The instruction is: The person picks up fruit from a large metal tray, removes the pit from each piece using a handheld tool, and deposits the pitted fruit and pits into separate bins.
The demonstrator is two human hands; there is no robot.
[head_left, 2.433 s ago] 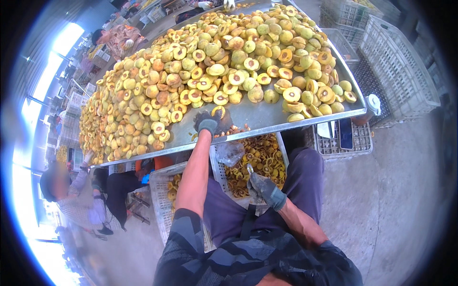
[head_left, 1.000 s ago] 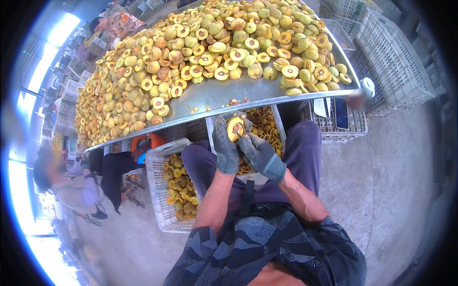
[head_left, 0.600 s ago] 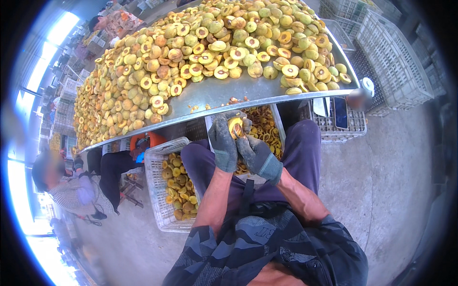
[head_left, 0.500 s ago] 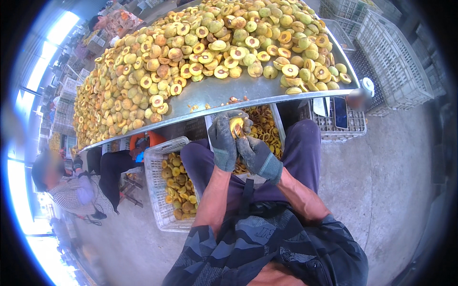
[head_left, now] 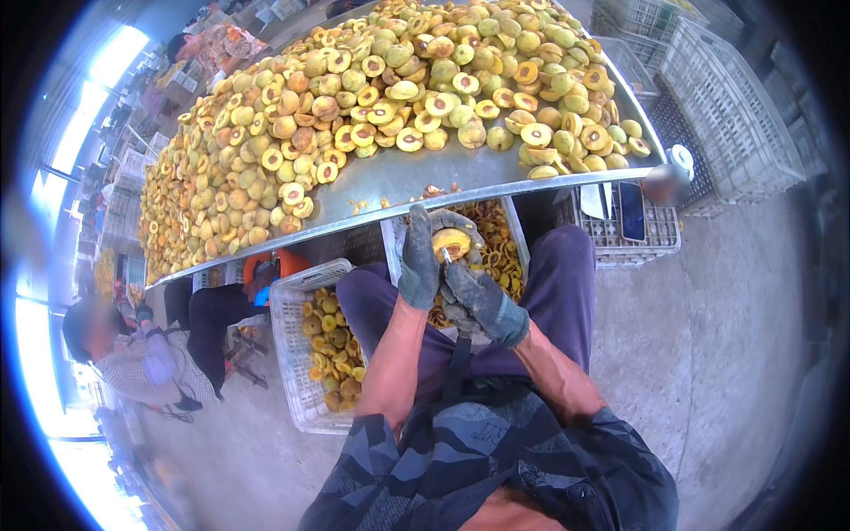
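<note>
In dark gloves, both my hands meet just below the metal table's near edge. My left hand [head_left: 418,264] cups a halved yellow peach [head_left: 452,240], its cut face with the brown centre toward me. Curled closed, my right hand [head_left: 482,305] grips a slim pointed tool [head_left: 446,255]; its tip meets the peach half, while the fist hides its handle. Beneath them, between my knees, a white crate [head_left: 519,232] contains yellow fruit pieces.
The metal table [head_left: 398,173] bears a large heap of halved peaches [head_left: 301,115]. On my left stands a white crate [head_left: 288,354] of peach halves; a seated person [head_left: 150,363] is beyond it. At right, a phone [head_left: 631,211] lies on a crate, near stacked crates [head_left: 739,97].
My left hand has opened out around the peach half, whose cut face has turned into view. My right hand has drawn slightly down, and the tool's tip now shows.
</note>
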